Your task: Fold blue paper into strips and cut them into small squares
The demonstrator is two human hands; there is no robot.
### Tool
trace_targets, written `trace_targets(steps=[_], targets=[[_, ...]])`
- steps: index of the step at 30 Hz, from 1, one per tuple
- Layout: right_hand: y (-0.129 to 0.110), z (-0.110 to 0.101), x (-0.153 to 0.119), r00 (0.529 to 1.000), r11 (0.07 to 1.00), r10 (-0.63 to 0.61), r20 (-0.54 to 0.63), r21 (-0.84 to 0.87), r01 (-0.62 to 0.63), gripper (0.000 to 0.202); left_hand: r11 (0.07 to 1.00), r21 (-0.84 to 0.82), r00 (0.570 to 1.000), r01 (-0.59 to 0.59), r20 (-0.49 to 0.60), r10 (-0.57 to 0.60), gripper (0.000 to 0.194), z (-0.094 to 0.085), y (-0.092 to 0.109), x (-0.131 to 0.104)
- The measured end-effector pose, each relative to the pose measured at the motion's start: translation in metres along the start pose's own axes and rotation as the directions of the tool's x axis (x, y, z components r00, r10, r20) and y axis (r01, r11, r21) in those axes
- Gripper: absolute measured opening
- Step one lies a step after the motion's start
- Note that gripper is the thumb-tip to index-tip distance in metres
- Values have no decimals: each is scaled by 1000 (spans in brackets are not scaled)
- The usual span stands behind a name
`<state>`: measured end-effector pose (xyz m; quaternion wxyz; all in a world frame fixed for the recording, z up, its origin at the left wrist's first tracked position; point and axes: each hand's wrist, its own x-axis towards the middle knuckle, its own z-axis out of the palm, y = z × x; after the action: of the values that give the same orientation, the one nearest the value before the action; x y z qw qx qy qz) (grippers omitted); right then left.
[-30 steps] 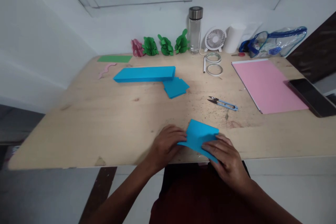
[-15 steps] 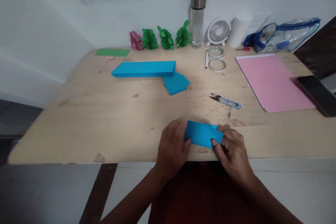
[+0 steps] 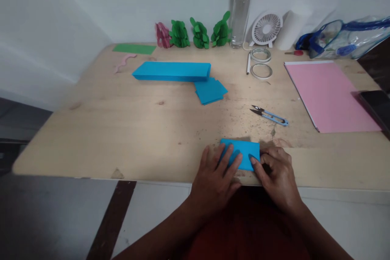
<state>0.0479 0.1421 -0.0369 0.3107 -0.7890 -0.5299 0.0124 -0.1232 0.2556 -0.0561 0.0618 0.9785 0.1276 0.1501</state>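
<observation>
A folded blue paper [image 3: 246,151] lies on the wooden table near its front edge. Spread fingers of my left hand [image 3: 215,176] rest flat on the paper's left part. At its right end, my right hand [image 3: 277,172] pinches the paper, thumb on top and the other fingers curled. Beyond the hands lie thread snips [image 3: 271,117] with light blue handles, a few small blue paper pieces [image 3: 210,91] and a long stack of blue paper strips [image 3: 172,71].
Along the wall stand green paper shapes [image 3: 200,34], a glass bottle [image 3: 240,16] and a white fan [image 3: 266,28]. Tape rolls [image 3: 261,71] and a white pen [image 3: 248,63] lie before them. Pink paper [image 3: 332,97] and a phone [image 3: 376,105] are at the right.
My left hand has moved from the paper's left end to lie on top of it with fingers spread. The paper's layers look more evenly lined up. The camera view has shifted.
</observation>
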Motion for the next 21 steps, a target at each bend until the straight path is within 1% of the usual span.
trace_targets(steps=[9,16,21], targets=[[0,0,1,1000,999,-30,2,-24,30,33,999,0,999,34,-27,-34,58,2,7,-4],[0,3,1,999,996,-48,-12,-73,47,33,998,20,998,52,-46,-51,57,4,10,-5],[1,4,2,997,991,-72,4,-110,72,35,998,7,997,59,-49,-59,56,4,10,-5]])
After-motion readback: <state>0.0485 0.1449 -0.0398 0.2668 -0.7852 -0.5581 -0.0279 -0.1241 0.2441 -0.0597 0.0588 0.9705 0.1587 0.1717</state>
